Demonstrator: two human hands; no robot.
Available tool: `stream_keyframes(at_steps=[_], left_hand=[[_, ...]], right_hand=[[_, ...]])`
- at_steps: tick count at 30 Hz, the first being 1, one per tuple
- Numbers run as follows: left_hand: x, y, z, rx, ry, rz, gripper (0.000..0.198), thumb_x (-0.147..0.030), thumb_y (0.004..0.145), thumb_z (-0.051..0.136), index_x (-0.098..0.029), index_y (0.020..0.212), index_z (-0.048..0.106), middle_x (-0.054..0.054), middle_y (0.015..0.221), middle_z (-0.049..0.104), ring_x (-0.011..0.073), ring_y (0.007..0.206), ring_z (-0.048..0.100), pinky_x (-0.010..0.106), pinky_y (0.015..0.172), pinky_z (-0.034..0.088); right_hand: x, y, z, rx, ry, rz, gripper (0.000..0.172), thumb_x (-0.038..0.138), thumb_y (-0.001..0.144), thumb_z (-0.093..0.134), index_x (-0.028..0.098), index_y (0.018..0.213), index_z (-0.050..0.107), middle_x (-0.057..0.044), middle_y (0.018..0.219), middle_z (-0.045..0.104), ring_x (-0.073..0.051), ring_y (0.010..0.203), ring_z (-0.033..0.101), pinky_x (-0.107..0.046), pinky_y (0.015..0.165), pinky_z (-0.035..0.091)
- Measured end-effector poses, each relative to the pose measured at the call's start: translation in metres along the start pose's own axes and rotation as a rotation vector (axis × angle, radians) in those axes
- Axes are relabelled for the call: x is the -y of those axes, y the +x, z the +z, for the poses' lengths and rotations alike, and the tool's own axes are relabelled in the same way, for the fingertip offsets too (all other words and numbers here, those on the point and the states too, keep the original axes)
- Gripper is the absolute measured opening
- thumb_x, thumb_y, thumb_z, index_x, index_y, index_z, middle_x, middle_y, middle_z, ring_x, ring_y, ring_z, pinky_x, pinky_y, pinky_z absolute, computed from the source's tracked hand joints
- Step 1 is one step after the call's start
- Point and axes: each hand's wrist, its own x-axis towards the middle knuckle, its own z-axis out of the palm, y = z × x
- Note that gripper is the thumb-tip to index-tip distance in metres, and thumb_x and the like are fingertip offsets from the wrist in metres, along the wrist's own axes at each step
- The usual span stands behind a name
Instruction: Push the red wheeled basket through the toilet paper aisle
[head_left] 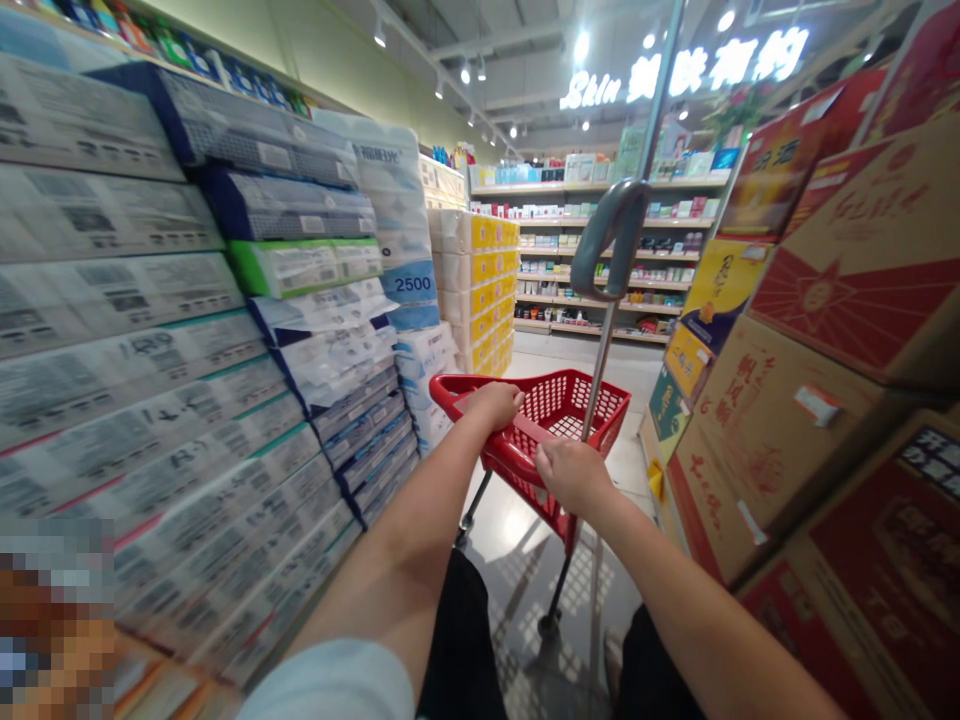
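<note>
A red plastic shopping cart (616,418) with a lattice basket stands right in front of me, and its lattice floor shows. My left hand (496,404) is closed over the middle of the cart's push handle (448,388). Further right and nearer to me, my right hand (576,474) is also closed on the handle, its fingers partly hidden. A thin metal pole (602,350) with a grey loop grip (628,240) rises past my right hand; I cannot tell whether that hand touches it.
Stacked paper packs (127,290) line the left side, with yellow-and-white packs (491,290) beyond. Cardboard cartons (780,420) are piled on the right. Shelves of small boxed goods (570,218) stand across the far end. Pale tiled floor (517,525) runs between the stacks.
</note>
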Motion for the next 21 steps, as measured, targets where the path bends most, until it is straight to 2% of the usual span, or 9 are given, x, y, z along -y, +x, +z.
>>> stream_keyframes(at_steps=[2, 5, 7, 9, 13, 16, 18, 21], left_hand=[[-0.001, 0.000, 0.000, 0.000, 0.000, -0.003, 0.043, -0.044, 0.093, 0.030, -0.025, 0.098, 0.068, 0.007, 0.103, 0.069, 0.0217, 0.094, 0.063, 0.030, 0.079, 0.045], [-0.001, 0.000, 0.001, 0.002, 0.000, -0.010, 0.043, -0.044, 0.094, 0.030, -0.025, 0.098, 0.068, 0.006, 0.103, 0.069, 0.0204, 0.093, 0.063, 0.028, 0.079, 0.045], [0.000, 0.000, 0.001, 0.010, 0.008, -0.019, 0.043, -0.045, 0.094, 0.029, -0.025, 0.099, 0.067, 0.006, 0.103, 0.069, 0.0197, 0.093, 0.063, 0.028, 0.079, 0.045], [0.001, -0.001, 0.000, 0.012, 0.017, -0.025, 0.043, -0.045, 0.094, 0.029, -0.025, 0.099, 0.067, 0.005, 0.104, 0.069, 0.0193, 0.093, 0.063, 0.027, 0.080, 0.044], [0.001, 0.001, -0.001, 0.016, 0.016, -0.024, 0.042, -0.044, 0.094, 0.029, -0.026, 0.101, 0.067, 0.005, 0.106, 0.069, 0.0196, 0.095, 0.063, 0.028, 0.081, 0.045], [-0.002, 0.005, -0.001, 0.064, 0.041, -0.083, 0.043, -0.046, 0.092, 0.031, -0.025, 0.102, 0.068, 0.007, 0.108, 0.068, 0.0220, 0.097, 0.063, 0.030, 0.082, 0.045], [-0.005, 0.007, -0.001, 0.096, 0.085, -0.166, 0.044, -0.047, 0.091, 0.034, -0.021, 0.101, 0.069, 0.010, 0.108, 0.068, 0.0247, 0.100, 0.062, 0.033, 0.086, 0.043], [-0.009, 0.008, -0.003, 0.097, 0.122, -0.292, 0.048, -0.047, 0.090, 0.034, -0.017, 0.103, 0.069, 0.014, 0.107, 0.068, 0.0264, 0.102, 0.061, 0.035, 0.090, 0.041]], right_hand=[[-0.002, -0.005, 0.010, -0.142, 0.054, -0.034, 0.034, 0.029, 0.093, 0.037, 0.017, 0.073, 0.063, -0.006, 0.076, 0.065, -0.016, 0.073, 0.059, -0.027, 0.072, 0.043], [-0.008, -0.022, 0.037, -0.532, 0.225, -0.152, 0.032, 0.025, 0.094, 0.034, 0.014, 0.091, 0.064, -0.010, 0.090, 0.065, -0.019, 0.090, 0.058, -0.034, 0.085, 0.043], [-0.011, -0.029, 0.046, -0.645, 0.272, -0.183, 0.029, 0.024, 0.093, 0.037, 0.013, 0.098, 0.063, -0.012, 0.096, 0.065, -0.020, 0.096, 0.057, -0.036, 0.089, 0.042], [-0.010, -0.028, 0.040, -0.562, 0.229, -0.168, 0.028, 0.024, 0.093, 0.038, 0.014, 0.095, 0.064, -0.010, 0.091, 0.065, -0.019, 0.091, 0.058, -0.035, 0.086, 0.043], [0.011, -0.010, 0.006, -0.153, -0.030, -0.029, 0.032, 0.026, 0.091, 0.039, 0.015, 0.076, 0.065, -0.009, 0.077, 0.065, -0.020, 0.074, 0.061, -0.033, 0.073, 0.045], [0.033, 0.010, -0.007, 0.095, -0.203, 0.078, 0.029, 0.026, 0.088, 0.042, 0.013, 0.086, 0.068, -0.015, 0.084, 0.067, -0.024, 0.078, 0.064, -0.035, 0.069, 0.046], [0.042, 0.028, -0.007, 0.251, -0.224, 0.072, 0.028, 0.024, 0.087, 0.043, 0.014, 0.093, 0.068, -0.016, 0.090, 0.068, -0.024, 0.083, 0.065, -0.034, 0.070, 0.046], [0.040, 0.057, -0.005, 0.396, -0.170, -0.010, 0.026, 0.026, 0.088, 0.046, 0.017, 0.097, 0.068, -0.013, 0.091, 0.069, -0.020, 0.081, 0.065, -0.029, 0.071, 0.046]])
